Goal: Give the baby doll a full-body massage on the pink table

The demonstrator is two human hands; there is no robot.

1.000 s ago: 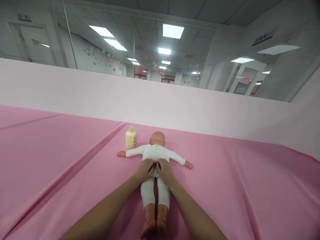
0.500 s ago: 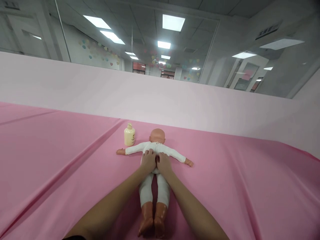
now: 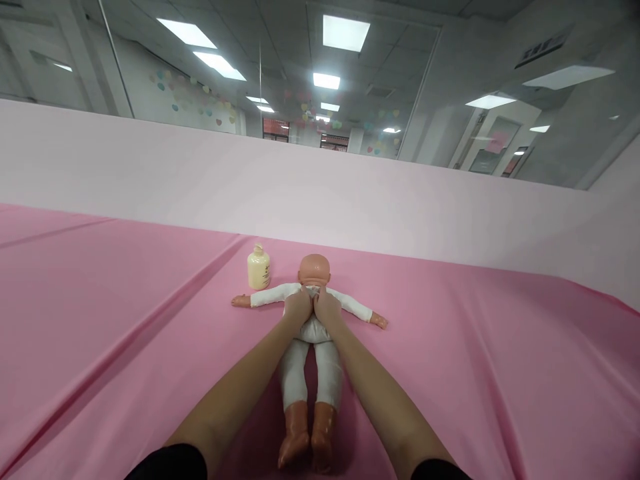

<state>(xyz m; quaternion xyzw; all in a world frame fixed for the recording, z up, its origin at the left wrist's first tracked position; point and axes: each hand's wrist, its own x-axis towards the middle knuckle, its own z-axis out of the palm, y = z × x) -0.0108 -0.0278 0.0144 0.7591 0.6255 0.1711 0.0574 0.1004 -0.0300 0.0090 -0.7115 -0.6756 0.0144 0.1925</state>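
Observation:
A baby doll (image 3: 327,373) lies face down, its arms stretched out to both sides and its head pointing away from me. It has a white cloth body and bare plastic head, hands and feet. On the left of its upper back, just below the neck, my left hand (image 3: 299,307) is closed with curled fingers. My right hand (image 3: 327,309) mirrors it on the right, also closed, the two nearly touching over the spine. Both appear to pinch the doll's cloth back; the fingertips are partly hidden. A cream pump bottle (image 3: 259,270) stands beyond the doll's left arm.
A pink sheet (image 3: 140,333) with long creases covers the surface under the doll. Behind it rises a pale low wall (image 3: 280,193), topped by a glass pane (image 3: 345,87) that shows ceiling lights and a door.
Both hands have moved up the doll's back from the lower and middle part toward the neck, and the fingers are now more curled. Doll and bottle stay in place.

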